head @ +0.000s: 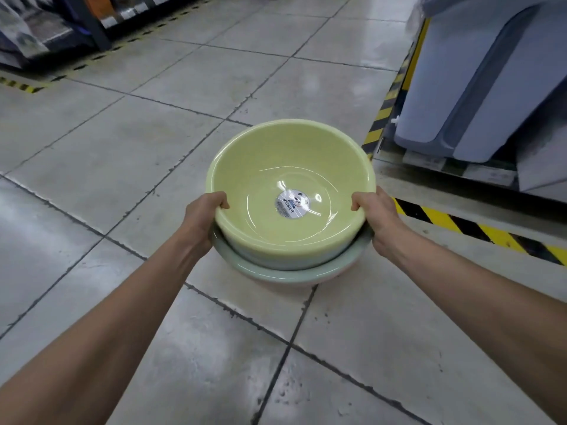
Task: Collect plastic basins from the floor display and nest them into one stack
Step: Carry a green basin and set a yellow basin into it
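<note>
we grip the yellow basin (291, 185), left hand (204, 216) at its nine o'clock rim, right hand (376, 214) at three, fingers curled over the edge; it sits slightly tilted in the green basin (285, 271) beneath.

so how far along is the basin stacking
Done: the yellow basin sits nested in a pale green basin, a pinkish edge beneath hinting at a third. In hand: the left hand and right hand grip the stack's rim. Left: no loose basins show on the tiled floor, so I cannot tell.
</note>
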A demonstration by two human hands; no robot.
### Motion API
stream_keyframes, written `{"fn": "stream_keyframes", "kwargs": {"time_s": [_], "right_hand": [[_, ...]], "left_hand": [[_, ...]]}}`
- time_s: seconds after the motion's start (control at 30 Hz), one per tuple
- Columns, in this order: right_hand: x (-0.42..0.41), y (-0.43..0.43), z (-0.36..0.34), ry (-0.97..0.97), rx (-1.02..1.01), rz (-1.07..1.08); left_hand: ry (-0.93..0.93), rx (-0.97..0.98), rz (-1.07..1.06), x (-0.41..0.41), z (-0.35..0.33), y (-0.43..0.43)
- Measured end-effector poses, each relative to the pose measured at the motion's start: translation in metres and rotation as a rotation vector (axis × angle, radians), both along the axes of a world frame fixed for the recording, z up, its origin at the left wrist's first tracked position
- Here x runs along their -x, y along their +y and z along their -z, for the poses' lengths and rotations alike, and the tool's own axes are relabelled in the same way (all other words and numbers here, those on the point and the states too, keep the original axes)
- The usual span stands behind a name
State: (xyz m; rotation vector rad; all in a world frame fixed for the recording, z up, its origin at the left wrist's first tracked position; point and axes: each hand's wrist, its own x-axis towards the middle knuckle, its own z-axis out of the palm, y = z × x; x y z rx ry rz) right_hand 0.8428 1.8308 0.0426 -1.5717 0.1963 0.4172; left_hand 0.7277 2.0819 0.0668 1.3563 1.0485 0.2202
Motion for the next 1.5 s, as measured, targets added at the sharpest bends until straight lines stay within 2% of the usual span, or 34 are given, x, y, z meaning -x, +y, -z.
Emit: {"fn": "stream_keyframes", "kwargs": {"time_s": [0.3,0.57,0.87,0.97,1.07,1.13,1.23,1.3,1.37,1.5], "right_hand": [[0.058,-0.176,-0.018,0.007,-0.011,0.279],[0.108,-0.307,-0.016,0.046,0.018,0.539],[0.124,-0.36,0.009,0.058,0.001,0.619],[0.126,-0.366,0.009,0.081,0.04,0.544],[0.127,-0.374,0.003,0.096,0.097,0.444],[0.132,-0.381,0.001,0.11,0.155,0.414],[0.152,-0.402,-0.012,0.076,0.229,0.416],[0.173,-0.423,-0.029,0.031,0.245,0.428],[0.199,-0.449,-0.047,-0.005,0.247,0.488],[0.25,-0.516,-0.076,-0.028,0.287,0.664]], "left_hand": [[-0.128,0.06,0.288,-0.016,-0.004,-0.137],[-0.104,0.145,0.502,-0.039,0.003,-0.274],[-0.079,0.181,0.533,-0.039,0.024,-0.329],[-0.062,0.159,0.575,-0.043,0.025,-0.329],[-0.038,0.084,0.636,-0.049,0.022,-0.325],[-0.057,-0.047,0.638,-0.054,0.015,-0.331],[-0.183,-0.253,0.613,-0.058,-0.01,-0.359],[-0.305,-0.316,0.633,-0.058,-0.032,-0.389],[-0.347,-0.279,0.756,-0.057,-0.053,-0.425],[-0.302,-0.071,1.086,-0.044,-0.089,-0.518]]}}
